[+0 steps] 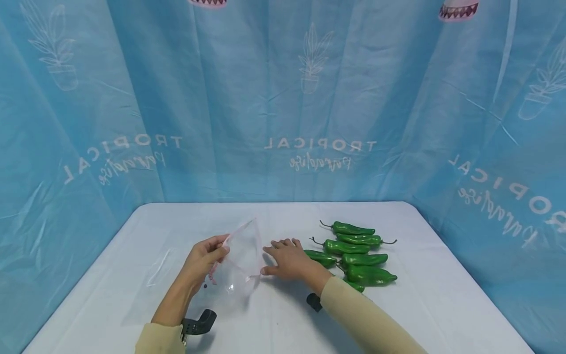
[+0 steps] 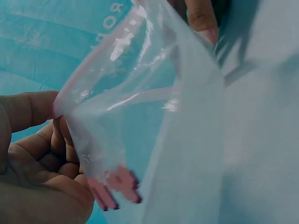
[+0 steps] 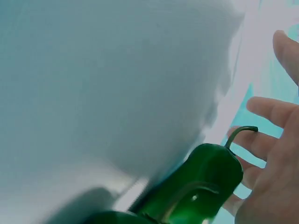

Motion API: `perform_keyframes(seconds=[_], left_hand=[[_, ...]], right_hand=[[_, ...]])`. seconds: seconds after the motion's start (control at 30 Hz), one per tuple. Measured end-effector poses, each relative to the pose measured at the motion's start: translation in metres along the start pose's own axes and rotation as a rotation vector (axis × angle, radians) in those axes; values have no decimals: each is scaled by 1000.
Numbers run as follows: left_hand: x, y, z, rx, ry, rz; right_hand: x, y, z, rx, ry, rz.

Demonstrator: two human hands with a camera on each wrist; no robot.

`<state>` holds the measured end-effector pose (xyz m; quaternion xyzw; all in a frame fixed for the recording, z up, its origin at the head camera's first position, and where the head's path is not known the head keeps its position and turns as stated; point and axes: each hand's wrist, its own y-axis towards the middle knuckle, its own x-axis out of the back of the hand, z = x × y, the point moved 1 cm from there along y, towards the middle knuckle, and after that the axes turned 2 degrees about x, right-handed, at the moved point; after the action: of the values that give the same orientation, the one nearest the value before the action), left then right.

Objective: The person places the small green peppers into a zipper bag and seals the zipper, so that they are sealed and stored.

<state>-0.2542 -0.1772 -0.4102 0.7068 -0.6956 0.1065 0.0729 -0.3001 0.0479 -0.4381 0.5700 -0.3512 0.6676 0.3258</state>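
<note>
Between thumb and fingers, my left hand (image 1: 204,260) pinches the pink-edged rim of a clear plastic bag (image 1: 240,255). The bag hangs partly spread, with pink printed marks near its lower part in the left wrist view. My right hand (image 1: 287,259) has its fingers spread and holds nothing; its thumb tip is right at the bag's right edge. Just to the right of that hand lie several green peppers (image 1: 370,275) with stems, some partly hidden by the hand and sleeve. Close up in the right wrist view, one glossy pepper (image 3: 198,179) shows beside the open palm.
More clear plastic (image 1: 152,275) lies flat on the white table (image 1: 283,319), left of my left hand. A blue printed curtain (image 1: 247,108) hangs behind the table and along both sides. Each wrist carries a small black camera (image 1: 200,322).
</note>
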Motion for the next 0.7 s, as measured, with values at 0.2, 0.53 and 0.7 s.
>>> perform_keyframes(seconds=[0.2,0.53,0.7], left_hand=[[3,-1,-2,-34,-10,17],[7,-1,-8,-70,-11,28],[8,-3,-12,-87,-17,35]], right_hand=[[7,-4,-4,11,75,-55],[17,-21,-17,45,151,-151],[18,-34,-26,54,188,-176]])
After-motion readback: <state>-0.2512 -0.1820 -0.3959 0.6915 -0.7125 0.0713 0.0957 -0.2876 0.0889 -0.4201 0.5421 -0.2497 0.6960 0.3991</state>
